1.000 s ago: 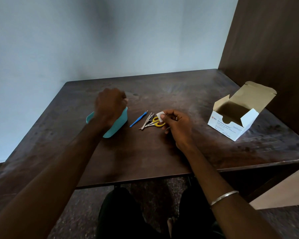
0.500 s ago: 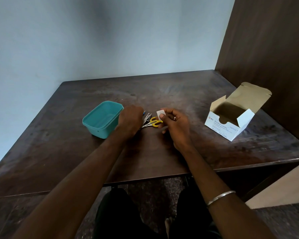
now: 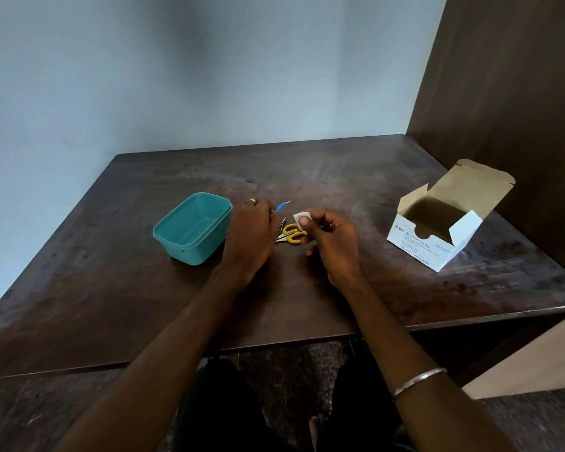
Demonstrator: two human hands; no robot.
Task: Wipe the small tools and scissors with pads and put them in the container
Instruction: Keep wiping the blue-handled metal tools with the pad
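Nearest, the right hand (image 3: pixel 331 246) pinches a small white pad (image 3: pixel 300 219) between thumb and curled fingers, while the left hand (image 3: pixel 250 236) just beside it grips a thin blue-handled tool (image 3: pixel 280 207) whose metal tip pokes out beyond the knuckles. Between the two grips, yellow-handled scissors (image 3: pixel 292 234) lie on the dark bench (image 3: pixel 340 177) touching other small metal tools (image 3: pixel 282 225), largely hidden by the left hand and hard to make out. Just left of that grip sits the teal container (image 3: pixel 193 233); well right of the pad stands an open alcohol-swab box (image 3: pixel 437 236).
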